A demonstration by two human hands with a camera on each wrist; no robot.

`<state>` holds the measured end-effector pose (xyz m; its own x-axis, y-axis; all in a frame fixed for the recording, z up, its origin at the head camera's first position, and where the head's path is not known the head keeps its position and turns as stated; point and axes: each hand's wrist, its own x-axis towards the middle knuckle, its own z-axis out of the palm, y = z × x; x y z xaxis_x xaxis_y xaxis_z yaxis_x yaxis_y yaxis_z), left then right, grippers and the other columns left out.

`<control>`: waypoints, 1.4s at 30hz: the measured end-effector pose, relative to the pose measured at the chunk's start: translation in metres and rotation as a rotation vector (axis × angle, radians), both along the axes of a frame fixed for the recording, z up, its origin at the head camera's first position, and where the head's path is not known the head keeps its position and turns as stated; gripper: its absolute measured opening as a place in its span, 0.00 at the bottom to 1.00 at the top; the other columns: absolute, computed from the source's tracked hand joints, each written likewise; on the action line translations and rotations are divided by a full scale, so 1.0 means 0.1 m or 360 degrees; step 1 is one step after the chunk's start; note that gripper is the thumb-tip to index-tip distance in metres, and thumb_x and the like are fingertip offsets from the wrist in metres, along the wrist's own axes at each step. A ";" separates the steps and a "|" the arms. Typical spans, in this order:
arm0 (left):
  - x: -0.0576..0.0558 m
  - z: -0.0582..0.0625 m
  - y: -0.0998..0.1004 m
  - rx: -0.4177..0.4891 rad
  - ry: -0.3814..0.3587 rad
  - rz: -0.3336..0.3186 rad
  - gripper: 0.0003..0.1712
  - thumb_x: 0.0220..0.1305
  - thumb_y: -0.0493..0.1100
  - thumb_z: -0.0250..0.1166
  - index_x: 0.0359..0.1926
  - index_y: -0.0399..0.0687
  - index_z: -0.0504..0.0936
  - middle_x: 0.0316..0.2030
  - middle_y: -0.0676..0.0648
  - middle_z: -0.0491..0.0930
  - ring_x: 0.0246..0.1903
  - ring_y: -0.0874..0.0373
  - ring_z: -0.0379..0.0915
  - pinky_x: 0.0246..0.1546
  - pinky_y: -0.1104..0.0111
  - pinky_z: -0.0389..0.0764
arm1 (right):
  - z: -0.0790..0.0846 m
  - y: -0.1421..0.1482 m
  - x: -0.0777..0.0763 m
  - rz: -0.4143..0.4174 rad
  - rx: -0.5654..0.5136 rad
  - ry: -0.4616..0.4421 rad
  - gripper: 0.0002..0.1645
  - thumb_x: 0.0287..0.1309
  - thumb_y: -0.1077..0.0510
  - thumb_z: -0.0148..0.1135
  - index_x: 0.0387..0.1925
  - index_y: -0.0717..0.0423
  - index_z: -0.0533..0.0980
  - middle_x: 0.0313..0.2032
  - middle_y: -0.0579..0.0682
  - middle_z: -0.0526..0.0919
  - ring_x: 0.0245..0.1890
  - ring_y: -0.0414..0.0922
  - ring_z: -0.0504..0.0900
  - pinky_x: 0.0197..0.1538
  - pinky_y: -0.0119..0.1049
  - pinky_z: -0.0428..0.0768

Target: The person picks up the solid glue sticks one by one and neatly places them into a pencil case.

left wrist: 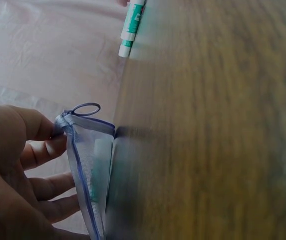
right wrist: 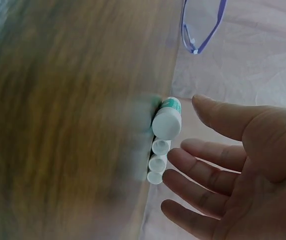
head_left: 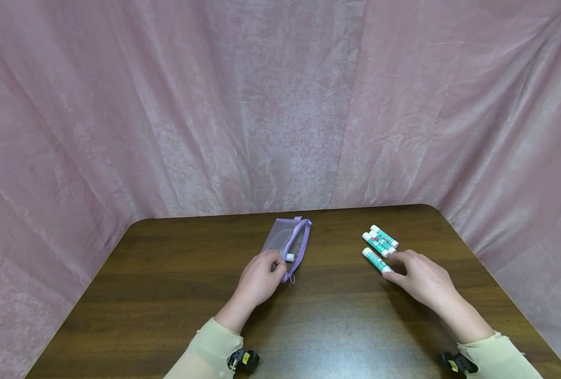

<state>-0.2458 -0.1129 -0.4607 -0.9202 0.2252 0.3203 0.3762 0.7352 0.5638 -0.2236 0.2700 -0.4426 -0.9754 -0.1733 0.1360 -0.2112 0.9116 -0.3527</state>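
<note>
Purple-trimmed mesh zipper pouch (head_left: 277, 235) lies mid-table with its zipper side gaping. My left hand (head_left: 259, 278) pinches the pouch's near edge between thumb and forefinger, close to the zipper pull (left wrist: 85, 108). Through the mesh a white-and-green tube (left wrist: 101, 167) shows inside. Over at the right, my right hand (head_left: 422, 276) hovers with spread, relaxed fingers beside a white-and-green tube (head_left: 375, 259) that looks like a lip balm stick. In the right wrist view a gap separates the thumb from that tube (right wrist: 166, 122). Several similar tubes (head_left: 380, 242) lie just behind it.
A brown wood-grain table (head_left: 166, 273) with rounded far corners carries everything. Behind its far edge hangs a pink velvety curtain (head_left: 280, 105). Both wrists wear small black devices (head_left: 243, 360) at the pale green sleeves (head_left: 209, 350).
</note>
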 end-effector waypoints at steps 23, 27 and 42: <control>-0.02 -0.01 -0.01 0.0018 -0.0018 0.0006 0.15 0.70 0.37 0.63 0.25 0.54 0.75 0.32 0.55 0.77 0.33 0.54 0.72 0.37 0.60 0.75 | -0.01 0.03 -0.07 -0.0005 0.0039 -0.0184 0.19 0.64 0.42 0.78 0.45 0.51 0.87 0.42 0.48 0.89 0.39 0.45 0.83 0.37 0.55 0.80; -0.02 0.00 -0.01 0.0017 -0.0013 0.0007 0.14 0.69 0.37 0.64 0.25 0.54 0.76 0.32 0.54 0.78 0.33 0.54 0.72 0.37 0.60 0.75 | -0.02 0.01 -0.09 0.0004 0.0036 -0.0187 0.17 0.65 0.42 0.78 0.43 0.49 0.87 0.40 0.46 0.88 0.36 0.44 0.81 0.35 0.52 0.78; 0.00 0.00 -0.01 0.0019 -0.0011 0.0007 0.15 0.69 0.37 0.64 0.24 0.55 0.75 0.32 0.55 0.78 0.34 0.55 0.73 0.37 0.60 0.75 | 0.00 -0.02 -0.11 -0.0037 0.0096 -0.0196 0.11 0.66 0.47 0.76 0.37 0.47 0.83 0.35 0.46 0.81 0.34 0.45 0.75 0.34 0.52 0.76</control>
<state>-0.2455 -0.1137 -0.4611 -0.9233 0.2172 0.3169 0.3691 0.7300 0.5752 -0.2349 0.2684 -0.4429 -0.9879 -0.1548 0.0048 -0.1482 0.9362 -0.3188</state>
